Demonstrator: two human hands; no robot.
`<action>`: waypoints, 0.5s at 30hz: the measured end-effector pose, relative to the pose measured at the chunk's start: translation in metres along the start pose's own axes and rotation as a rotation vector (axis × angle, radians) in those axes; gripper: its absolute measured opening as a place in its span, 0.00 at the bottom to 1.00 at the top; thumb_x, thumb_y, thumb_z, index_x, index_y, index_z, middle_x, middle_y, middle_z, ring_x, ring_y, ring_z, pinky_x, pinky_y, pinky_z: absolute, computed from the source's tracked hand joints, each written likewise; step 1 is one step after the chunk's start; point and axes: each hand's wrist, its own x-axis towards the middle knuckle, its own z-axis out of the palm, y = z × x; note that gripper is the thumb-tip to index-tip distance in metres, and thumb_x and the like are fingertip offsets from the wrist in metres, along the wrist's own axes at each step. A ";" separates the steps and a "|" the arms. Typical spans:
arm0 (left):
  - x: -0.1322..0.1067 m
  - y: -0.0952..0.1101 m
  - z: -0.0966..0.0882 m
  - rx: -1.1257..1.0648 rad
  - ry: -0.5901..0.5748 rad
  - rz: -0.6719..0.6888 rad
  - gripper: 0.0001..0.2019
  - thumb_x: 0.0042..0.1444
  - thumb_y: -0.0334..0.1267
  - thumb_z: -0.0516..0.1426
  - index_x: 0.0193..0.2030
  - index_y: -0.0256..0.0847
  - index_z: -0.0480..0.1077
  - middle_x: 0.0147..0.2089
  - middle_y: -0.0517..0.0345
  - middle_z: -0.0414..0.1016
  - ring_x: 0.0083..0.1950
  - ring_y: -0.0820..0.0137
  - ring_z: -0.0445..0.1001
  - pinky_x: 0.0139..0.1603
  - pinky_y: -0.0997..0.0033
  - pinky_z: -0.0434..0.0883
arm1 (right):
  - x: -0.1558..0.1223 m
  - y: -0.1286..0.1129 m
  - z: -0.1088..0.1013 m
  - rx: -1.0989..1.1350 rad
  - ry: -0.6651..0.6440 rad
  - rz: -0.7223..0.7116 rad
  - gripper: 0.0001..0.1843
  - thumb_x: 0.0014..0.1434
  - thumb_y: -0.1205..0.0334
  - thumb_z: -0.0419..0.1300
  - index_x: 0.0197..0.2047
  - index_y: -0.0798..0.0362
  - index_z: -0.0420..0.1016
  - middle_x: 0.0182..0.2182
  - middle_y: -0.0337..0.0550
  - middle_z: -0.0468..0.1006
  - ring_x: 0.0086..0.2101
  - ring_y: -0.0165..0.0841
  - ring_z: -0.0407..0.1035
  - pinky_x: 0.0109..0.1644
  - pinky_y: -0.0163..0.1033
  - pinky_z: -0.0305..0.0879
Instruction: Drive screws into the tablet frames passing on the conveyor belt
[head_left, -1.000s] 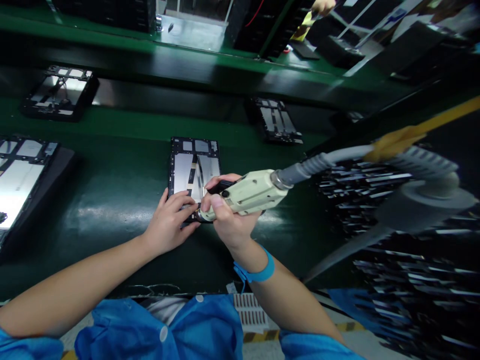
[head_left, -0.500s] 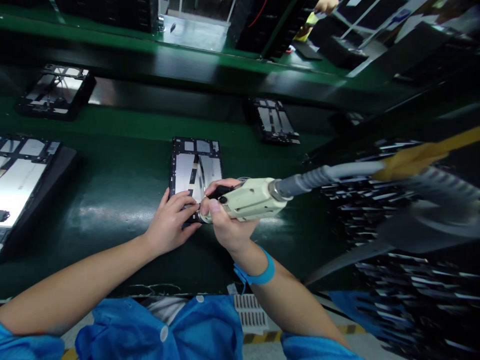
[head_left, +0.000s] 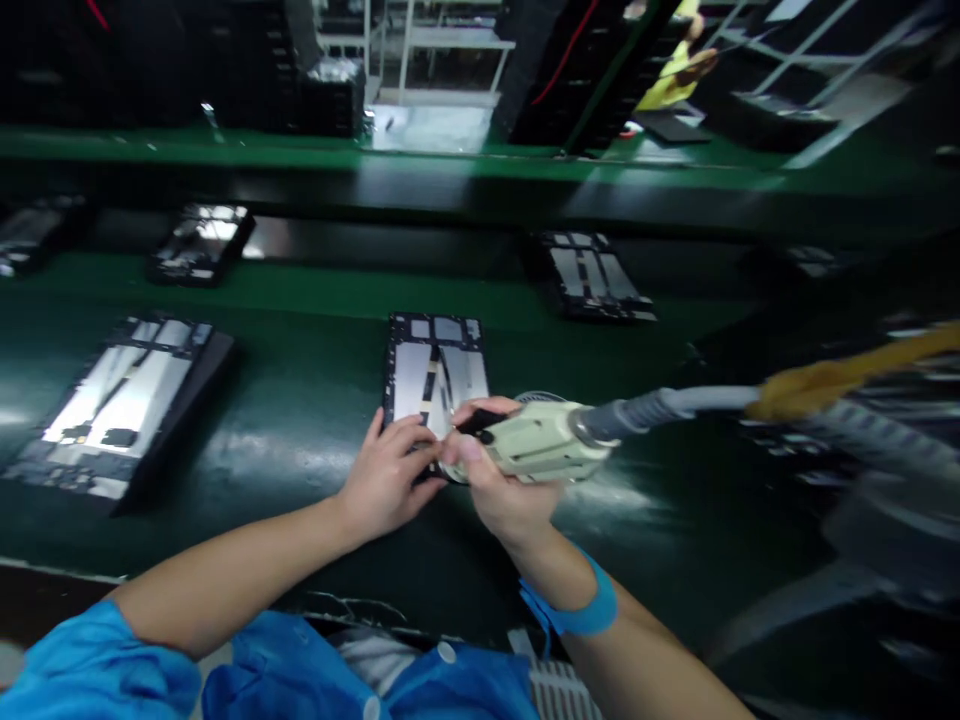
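An opened tablet (head_left: 466, 370) lies on the green bench in front of me, its silvery inside with dark ribbon cables facing up. My left hand (head_left: 390, 470) grips its near left corner, thumb at the near edge and fingertips bent over the top. My right hand (head_left: 510, 490) is wrapped round a pale green electric screwdriver (head_left: 555, 440), held low and tilted, with its nose at the near end of the tablet. Both hands meet there, and the fingers hide the screwdriver's tip.
Another opened tablet (head_left: 120, 400) rests on a dark block at left. More units, including one (head_left: 596, 275) at right, lie along the back strip. The screwdriver's grey cable (head_left: 697, 400) runs right to a yellow tie (head_left: 825, 385). A person in yellow (head_left: 671, 80) is beyond.
My view has swung left and up, so everything sits further right and lower in the picture. Both hands keep the same hold on tablet and screwdriver.
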 end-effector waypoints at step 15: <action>0.173 -0.129 -0.032 0.411 0.206 -0.295 0.23 0.67 0.39 0.54 0.67 0.37 0.66 0.70 0.36 0.64 0.77 0.43 0.51 0.75 0.31 0.46 | 0.030 -0.006 -0.072 -0.045 0.166 -0.114 0.09 0.60 0.61 0.66 0.44 0.52 0.75 0.26 0.37 0.76 0.22 0.30 0.71 0.25 0.36 0.71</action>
